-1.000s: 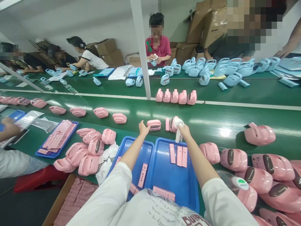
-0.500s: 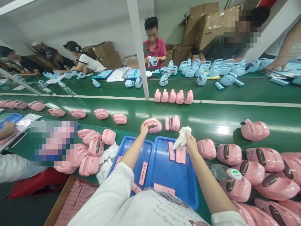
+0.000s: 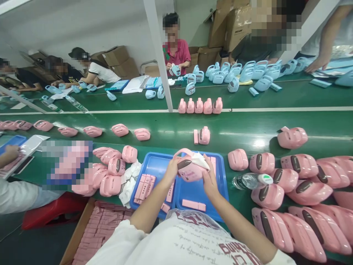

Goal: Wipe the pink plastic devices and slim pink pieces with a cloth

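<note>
A glossy pink plastic casing with a loop handle and a dark oval window is held up over two blue trays. My left hand is closed on its left side. With my right hand I press a white cloth against the casing's upper right; the fingers are partly hidden by cloth and casing. Beneath, the left tray holds several slim pink bars, some with dark dots. Another pink bar lies in the right tray's near part.
Many pink casings crowd the right, around a clear bottle. More casings and crumpled white cloths lie left. Below is a carton of pink bars. Across the green belt, people handle light-blue casings.
The pink casing has come from the belt side to above the trays in my left hand. My right hand has brought the white cloth inward onto it. The view has shifted slightly.
</note>
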`<state>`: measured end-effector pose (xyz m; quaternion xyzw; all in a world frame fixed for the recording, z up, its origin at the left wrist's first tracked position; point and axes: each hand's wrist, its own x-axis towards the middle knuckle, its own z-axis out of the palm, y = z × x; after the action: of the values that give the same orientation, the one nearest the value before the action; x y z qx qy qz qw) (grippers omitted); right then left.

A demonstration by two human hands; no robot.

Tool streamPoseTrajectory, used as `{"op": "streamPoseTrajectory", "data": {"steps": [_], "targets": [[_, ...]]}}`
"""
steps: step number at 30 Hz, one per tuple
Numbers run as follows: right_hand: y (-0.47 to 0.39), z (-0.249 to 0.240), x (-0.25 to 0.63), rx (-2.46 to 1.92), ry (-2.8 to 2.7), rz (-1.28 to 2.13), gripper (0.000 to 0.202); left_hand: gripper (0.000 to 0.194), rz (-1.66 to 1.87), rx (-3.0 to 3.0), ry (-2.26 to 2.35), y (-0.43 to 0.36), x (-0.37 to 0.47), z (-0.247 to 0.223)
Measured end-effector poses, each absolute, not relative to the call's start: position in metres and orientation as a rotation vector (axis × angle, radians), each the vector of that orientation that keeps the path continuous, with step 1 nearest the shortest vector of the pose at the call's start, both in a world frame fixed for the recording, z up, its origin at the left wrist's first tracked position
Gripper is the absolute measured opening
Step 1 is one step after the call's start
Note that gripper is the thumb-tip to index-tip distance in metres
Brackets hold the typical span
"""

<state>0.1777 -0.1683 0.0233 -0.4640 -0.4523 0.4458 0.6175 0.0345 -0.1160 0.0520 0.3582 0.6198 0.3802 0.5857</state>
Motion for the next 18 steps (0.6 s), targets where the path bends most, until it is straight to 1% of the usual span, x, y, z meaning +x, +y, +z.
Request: {"op": "streamPoseTrajectory", "data": {"steps": [2, 4, 7, 8, 10, 13, 18], "targets": [[-0.181, 0.024, 0.175, -0.978, -1.035, 1.0, 0.066, 0.028, 0.845, 0.871, 1.42, -0.133, 0.034, 0.053], [-0.186, 0.027, 0.176, -0.945, -0.94, 1.077, 0.069, 0.034, 0.818, 0.929, 1.404, -0.147, 0.031, 0.056], [-0.184, 0.04, 0.18, -0.968, -0.625, 1.355, 0.059, 0.05, 0.735, 1.064, 1.315, -0.162, 0.027, 0.067], [-0.183, 0.046, 0.181, -0.972, -0.504, 1.455, 0.057, 0.053, 0.734, 1.116, 1.28, -0.166, 0.027, 0.072], [-0.181, 0.058, 0.181, -0.948, -0.308, 1.636, 0.057, 0.049, 0.829, 1.242, 1.246, -0.171, 0.029, 0.084], [-0.185, 0.071, 0.179, -0.86, -0.166, 1.817, 0.058, 0.031, 1.05, 1.367, 1.237, -0.174, 0.036, 0.1], [-0.2, 0.077, 0.177, -0.806, -0.199, 1.905, 0.061, 0.026, 1.096, 1.261, 1.201, -0.179, 0.043, 0.114]]}}
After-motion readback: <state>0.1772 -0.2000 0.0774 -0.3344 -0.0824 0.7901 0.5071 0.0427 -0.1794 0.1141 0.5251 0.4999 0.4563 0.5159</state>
